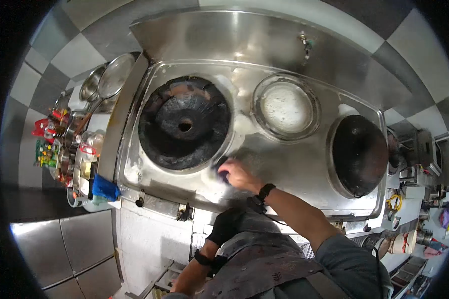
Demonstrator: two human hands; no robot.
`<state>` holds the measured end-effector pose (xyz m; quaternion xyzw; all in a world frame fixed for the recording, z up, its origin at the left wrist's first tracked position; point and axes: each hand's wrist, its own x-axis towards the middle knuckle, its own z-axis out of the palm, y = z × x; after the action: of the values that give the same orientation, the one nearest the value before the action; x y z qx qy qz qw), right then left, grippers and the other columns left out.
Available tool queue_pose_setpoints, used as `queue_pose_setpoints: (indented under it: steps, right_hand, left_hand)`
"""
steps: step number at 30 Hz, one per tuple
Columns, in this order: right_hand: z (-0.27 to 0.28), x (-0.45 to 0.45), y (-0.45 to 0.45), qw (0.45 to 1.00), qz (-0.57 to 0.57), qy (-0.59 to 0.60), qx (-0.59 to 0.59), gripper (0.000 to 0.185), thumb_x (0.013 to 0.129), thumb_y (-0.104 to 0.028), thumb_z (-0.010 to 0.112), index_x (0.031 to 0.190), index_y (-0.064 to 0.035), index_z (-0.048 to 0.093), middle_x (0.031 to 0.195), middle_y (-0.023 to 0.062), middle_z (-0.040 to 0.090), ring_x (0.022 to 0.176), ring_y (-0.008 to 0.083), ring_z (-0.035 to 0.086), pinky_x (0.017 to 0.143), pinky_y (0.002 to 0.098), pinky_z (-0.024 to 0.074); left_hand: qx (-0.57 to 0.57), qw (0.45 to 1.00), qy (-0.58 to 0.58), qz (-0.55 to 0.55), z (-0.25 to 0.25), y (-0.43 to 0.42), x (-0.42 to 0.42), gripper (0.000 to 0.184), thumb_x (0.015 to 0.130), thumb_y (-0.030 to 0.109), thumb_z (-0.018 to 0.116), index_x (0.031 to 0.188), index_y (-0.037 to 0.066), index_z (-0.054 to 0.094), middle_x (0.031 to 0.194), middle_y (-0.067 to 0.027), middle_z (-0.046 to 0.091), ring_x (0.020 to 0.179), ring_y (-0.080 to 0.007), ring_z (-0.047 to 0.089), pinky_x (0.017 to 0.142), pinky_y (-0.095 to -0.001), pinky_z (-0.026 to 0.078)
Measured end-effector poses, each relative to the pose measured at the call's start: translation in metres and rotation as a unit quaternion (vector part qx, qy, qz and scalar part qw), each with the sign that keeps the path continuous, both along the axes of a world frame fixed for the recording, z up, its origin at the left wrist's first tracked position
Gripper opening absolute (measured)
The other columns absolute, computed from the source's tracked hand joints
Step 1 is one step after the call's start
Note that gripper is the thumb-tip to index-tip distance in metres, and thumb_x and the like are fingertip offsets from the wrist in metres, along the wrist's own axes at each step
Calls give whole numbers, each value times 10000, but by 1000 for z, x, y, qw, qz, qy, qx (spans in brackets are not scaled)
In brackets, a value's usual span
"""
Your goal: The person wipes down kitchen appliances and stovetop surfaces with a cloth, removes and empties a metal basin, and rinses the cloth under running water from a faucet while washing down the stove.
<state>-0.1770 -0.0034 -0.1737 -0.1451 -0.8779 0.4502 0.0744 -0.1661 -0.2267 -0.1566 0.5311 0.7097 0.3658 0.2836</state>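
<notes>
My right hand [238,175] is closed round a dark scrubbing pad [223,168], pressed on the wet steel stove top [279,169] just right of the black left burner [184,122]. My left hand [225,226], in a black glove, hangs by the front edge of the stove near my apron; its fingers are hidden. White foam lies on the steel around the left burner. Whitish, foamy liquid fills the round basin [285,107] at the middle back. At the right sits a black wok [360,156].
A blue cloth [105,188] hangs at the left front corner. Beyond the stove's left wall are a strainer [116,75], a metal bowl [91,84] and several seasoning containers. A tap [305,46] sticks out of the steel backsplash [224,37]. Shelves with kitchenware stand at the right.
</notes>
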Motion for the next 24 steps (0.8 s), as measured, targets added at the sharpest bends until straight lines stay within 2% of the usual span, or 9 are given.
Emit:
queue_pose_setpoints:
  steps: [3, 6, 7, 10, 14, 15, 17, 21, 24]
  right_hand:
    - [16, 25, 14, 992, 41, -37, -111, 380, 782, 26, 606, 1135, -63, 714, 1095, 149, 696, 1052, 317, 658, 927, 405, 518]
    - [35, 55, 43, 982, 16, 52, -179, 398, 788, 18, 606, 1170, -47, 699, 1106, 131, 703, 1064, 260, 660, 947, 379, 513]
    - [51, 68, 58, 985, -27, 25, -169, 371, 801, 14, 605, 1154, -51, 699, 1103, 132, 710, 1063, 262, 671, 957, 393, 516]
    - [72, 103, 114, 985, -129, 54, -104, 342, 835, -15, 635, 1174, -27, 679, 1130, 120, 698, 1066, 227, 658, 951, 336, 511]
    - [75, 137, 196, 931, -356, 37, 69, 336, 877, -20, 592, 1207, -49, 649, 1143, 141, 676, 1081, 291, 656, 958, 383, 511]
    - [62, 146, 213, 932, -354, 38, 67, 336, 877, -20, 592, 1207, -49, 649, 1143, 141, 676, 1081, 291, 656, 958, 383, 511]
    - [33, 156, 240, 899, -268, -59, 341, 301, 872, -4, 561, 1160, -38, 640, 1126, 164, 676, 1040, 371, 645, 936, 467, 508]
    - [56, 115, 215, 907, -229, -126, 330, 287, 835, 26, 571, 1106, -35, 643, 1102, 185, 672, 1021, 421, 621, 911, 518, 496]
    - [49, 67, 219, 970, -95, -79, 209, 319, 856, -6, 569, 1158, -54, 661, 1209, 184, 655, 1130, 400, 611, 975, 491, 491]
  left_hand:
    - [25, 996, 81, 2, -17, 6, -5, 245, 893, 200, 676, 1088, 55, 709, 1060, -177, 698, 998, -379, 673, 868, -455, 548]
    - [-15, 998, 58, 33, -15, 28, -15, 227, 904, 196, 676, 1083, 61, 712, 1056, -173, 700, 994, -371, 678, 867, -443, 551]
    - [24, 995, -53, 87, -9, 34, -14, 204, 904, 184, 683, 1068, 64, 709, 1045, -167, 698, 978, -369, 678, 855, -437, 554]
    - [22, 998, 21, 48, -9, 54, -22, 205, 898, 180, 698, 1070, 68, 706, 1055, -162, 697, 970, -362, 682, 853, -424, 560]
    - [0, 998, 2, 63, -11, 68, -19, 224, 886, 200, 713, 1071, 73, 709, 1049, -151, 701, 980, -356, 681, 866, -424, 558]
    - [-10, 998, 15, 67, -19, 71, -17, 257, 880, 219, 720, 1095, 78, 702, 1092, -157, 693, 1034, -359, 665, 906, -437, 543]
    - [-21, 997, 30, 73, -29, 77, -16, 291, 873, 238, 727, 1118, 84, 695, 1135, -163, 685, 1088, -363, 648, 946, -451, 527]
    - [-32, 991, 123, 51, -53, 103, -23, 538, 852, 284, 732, 1338, 102, 590, 1454, -194, 504, 1374, -415, 437, 1113, -523, 388]
    - [-68, 983, 170, 20, -52, 130, -30, 681, 840, 304, 726, 1455, 112, 505, 1596, -196, 350, 1484, -431, 288, 1157, -603, 297]
